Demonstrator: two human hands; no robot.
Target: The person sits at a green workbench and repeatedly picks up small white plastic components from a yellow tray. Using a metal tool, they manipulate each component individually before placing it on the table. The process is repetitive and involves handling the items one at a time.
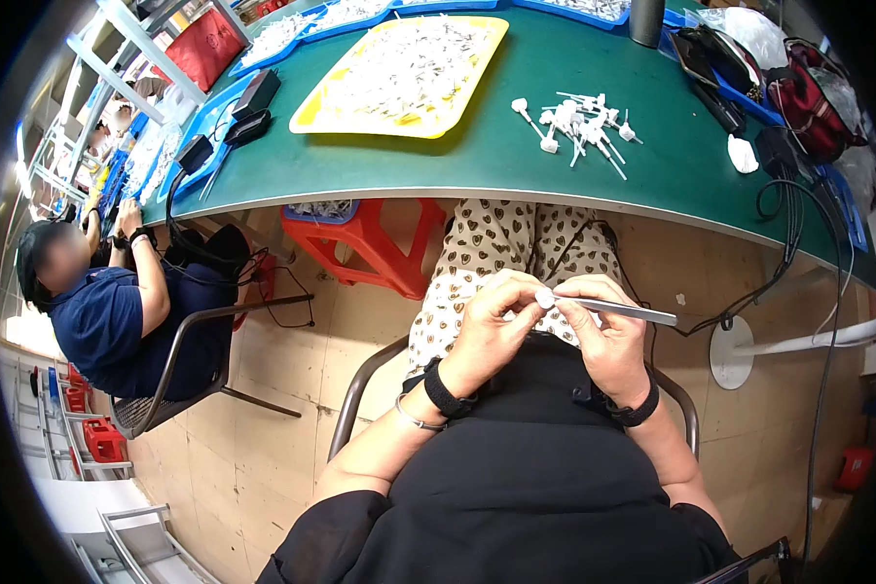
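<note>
Above my lap, my left hand [501, 319] pinches a small white plastic piece [545, 298] between thumb and fingertips. My right hand [608, 326] meets it there, closed around grey metal tweezers [638, 311] whose blunt end sticks out to the right. The fingertips hide the tool's other end and part of the white piece. On the green table [360, 170] ahead lies a loose pile of white plastic pump heads with thin stems [584, 127]. To its left, a yellow tray [438, 129] is heaped with small white parts.
Blue trays [346, 21] of white parts line the far edge. Black cables [793, 229] hang off the table's right side near a dark red bag [813, 97]. A red stool [384, 253] stands underneath. At left, a seated co-worker [107, 311] works at the table.
</note>
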